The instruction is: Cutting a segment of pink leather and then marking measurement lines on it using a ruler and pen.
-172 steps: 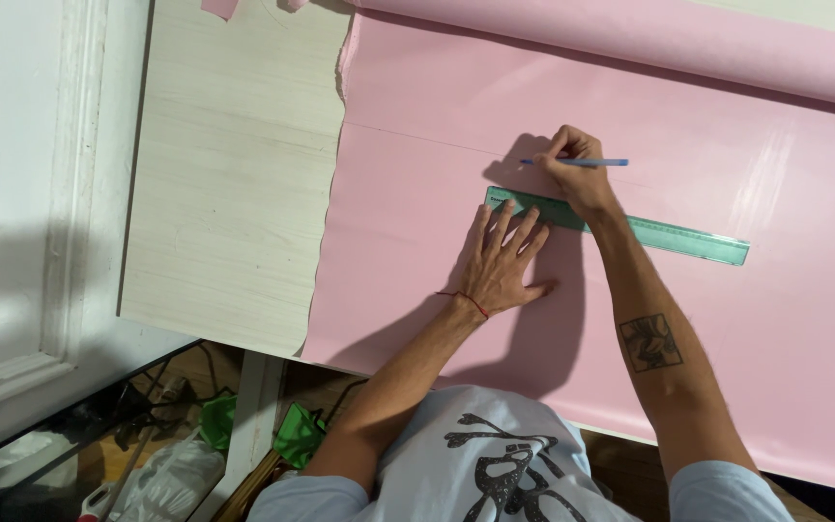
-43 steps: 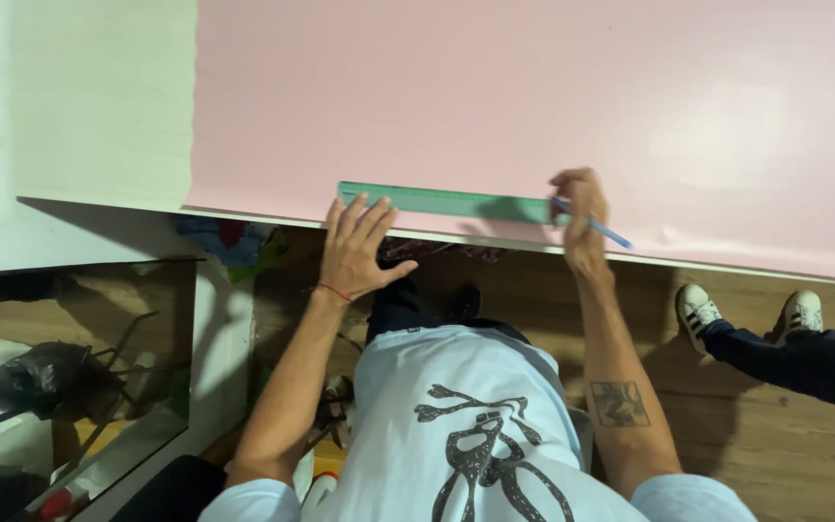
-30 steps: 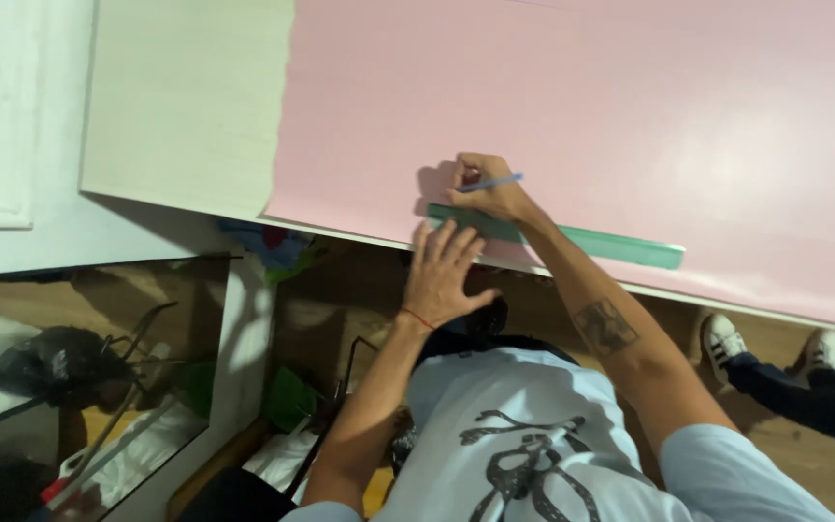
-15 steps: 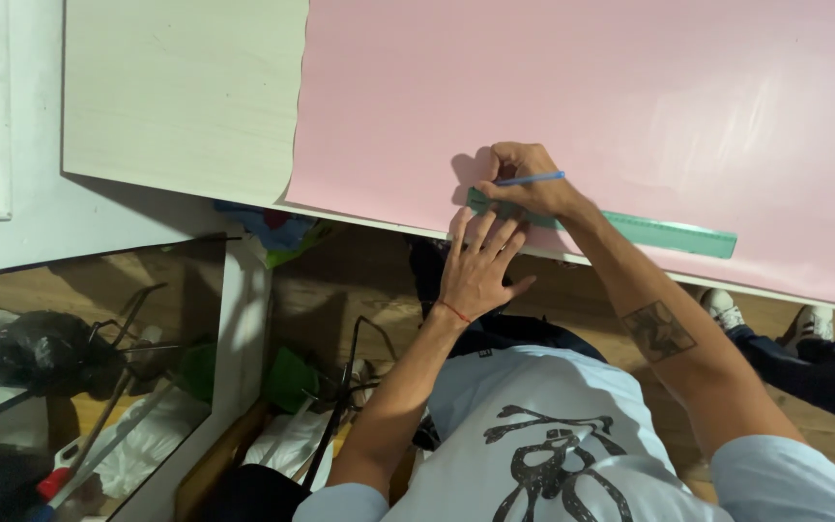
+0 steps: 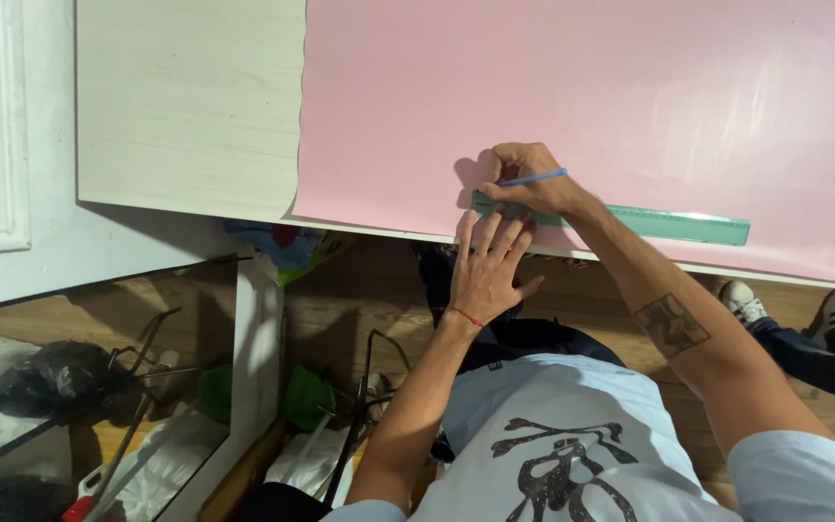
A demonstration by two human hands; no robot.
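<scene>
Fingers of the left hand (image 5: 488,273) flatten a translucent green ruler (image 5: 649,220).

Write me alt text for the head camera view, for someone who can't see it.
A person's right hand holds a blue pencil against a green ruler on a large pink sheet, near the table's front edge. The left hand presses flat at the ruler's left end. Another person's white sneakers show on the wooden floor below.
</scene>
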